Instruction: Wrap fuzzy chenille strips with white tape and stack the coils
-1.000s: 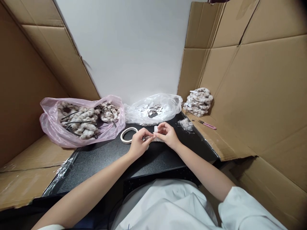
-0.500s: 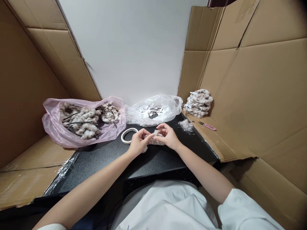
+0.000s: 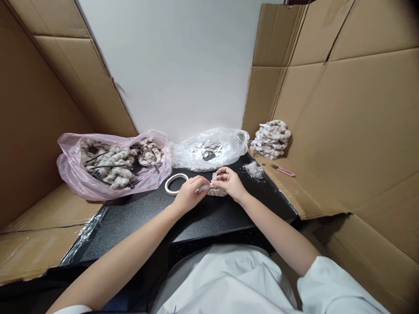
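Note:
Close together over the black tabletop (image 3: 140,222), my two hands work on one fluffy, greyish-white furry piece (image 3: 217,192). My left hand (image 3: 191,192) is closed round its left part. My right hand (image 3: 231,183) pinches a small white tag (image 3: 214,176) at the piece, with its fingers bent. Much of the furry piece is hidden by the fingers. Just left of my left hand lies a roll of white tape (image 3: 167,185).
A pink bag (image 3: 73,174) of furry pieces stands at the left, a clear bag (image 3: 237,144) of white tags behind my hands. At the right are a furry stack (image 3: 271,140), loose fluff (image 3: 254,170) and pink snips (image 3: 286,172). Cardboard walls (image 3: 369,131) flank the table.
My left hand has turned further over the furry piece, its fingers now wrapped round it. The white tag stands more upright by my right fingers.

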